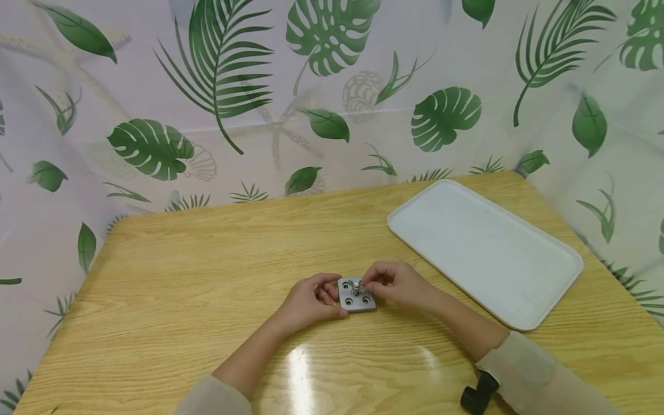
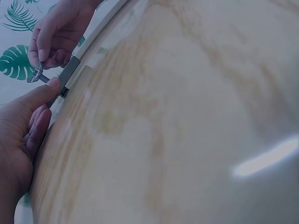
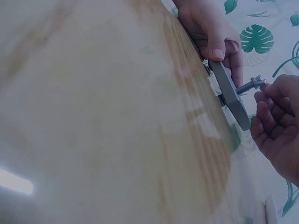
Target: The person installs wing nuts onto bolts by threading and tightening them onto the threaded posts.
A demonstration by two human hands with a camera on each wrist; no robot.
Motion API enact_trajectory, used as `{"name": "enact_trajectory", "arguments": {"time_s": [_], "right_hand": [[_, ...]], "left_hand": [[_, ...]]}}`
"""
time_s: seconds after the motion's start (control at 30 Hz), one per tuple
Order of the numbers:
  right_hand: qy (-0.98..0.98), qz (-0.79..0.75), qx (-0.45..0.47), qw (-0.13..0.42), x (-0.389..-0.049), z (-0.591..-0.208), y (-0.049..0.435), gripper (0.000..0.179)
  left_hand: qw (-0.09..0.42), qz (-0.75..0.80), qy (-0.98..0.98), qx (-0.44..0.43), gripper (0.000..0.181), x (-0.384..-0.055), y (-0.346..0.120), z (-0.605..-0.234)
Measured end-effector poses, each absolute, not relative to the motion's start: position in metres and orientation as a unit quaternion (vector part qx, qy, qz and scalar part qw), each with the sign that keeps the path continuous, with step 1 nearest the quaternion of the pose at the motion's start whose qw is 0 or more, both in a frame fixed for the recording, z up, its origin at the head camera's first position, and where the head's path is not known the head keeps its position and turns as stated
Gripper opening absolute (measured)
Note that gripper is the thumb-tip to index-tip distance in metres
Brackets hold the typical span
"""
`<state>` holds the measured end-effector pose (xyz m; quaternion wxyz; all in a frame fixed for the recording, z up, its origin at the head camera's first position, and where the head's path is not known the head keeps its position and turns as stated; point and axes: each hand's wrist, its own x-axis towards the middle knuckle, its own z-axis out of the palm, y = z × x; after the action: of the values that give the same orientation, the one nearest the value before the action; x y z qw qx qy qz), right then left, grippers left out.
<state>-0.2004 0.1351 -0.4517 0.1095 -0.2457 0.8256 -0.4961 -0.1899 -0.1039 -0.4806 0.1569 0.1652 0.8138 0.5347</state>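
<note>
A square grey metal plate (image 1: 358,308) with several round holes lies low over the wooden table, in front of me. From its middle a threaded bolt (image 3: 245,87) sticks out, topped by a wing nut (image 3: 257,82). My left hand (image 1: 310,304) grips the plate's left edge, thumb at the near corner and fingers at the far side. With thumb and fingertips, my right hand (image 1: 398,282) pinches the wing nut at its right wing. In the left wrist view the plate (image 2: 70,69) appears edge-on, with a dark bolt head on its underside.
A white rectangular tray (image 1: 482,253) lies on the table (image 1: 223,259) to the right, beyond my right forearm. A black strap piece (image 1: 478,395) hangs by the right sleeve. A leaf-printed cloth (image 1: 363,115) stands behind the table's far edge.
</note>
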Motion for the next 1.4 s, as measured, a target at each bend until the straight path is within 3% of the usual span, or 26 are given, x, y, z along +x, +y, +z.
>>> {"name": "enact_trajectory", "arguments": {"time_s": [0.4, 0.8, 1.4], "right_hand": [[0.831, -0.499, -0.224, 0.103, -0.202, -0.453, 0.134, 0.009], [0.834, -0.504, -0.203, 0.097, -0.203, -0.450, 0.127, 0.025], [0.844, -0.486, -0.207, 0.097, -0.201, -0.450, 0.125, 0.015]], "left_hand": [[0.157, 0.536, 0.813, 0.163, 0.070, -0.189, -0.105, -0.477], [0.161, 0.535, 0.812, 0.168, 0.069, -0.189, -0.105, -0.477], [0.160, 0.533, 0.814, 0.165, 0.072, -0.189, -0.105, -0.480]]}}
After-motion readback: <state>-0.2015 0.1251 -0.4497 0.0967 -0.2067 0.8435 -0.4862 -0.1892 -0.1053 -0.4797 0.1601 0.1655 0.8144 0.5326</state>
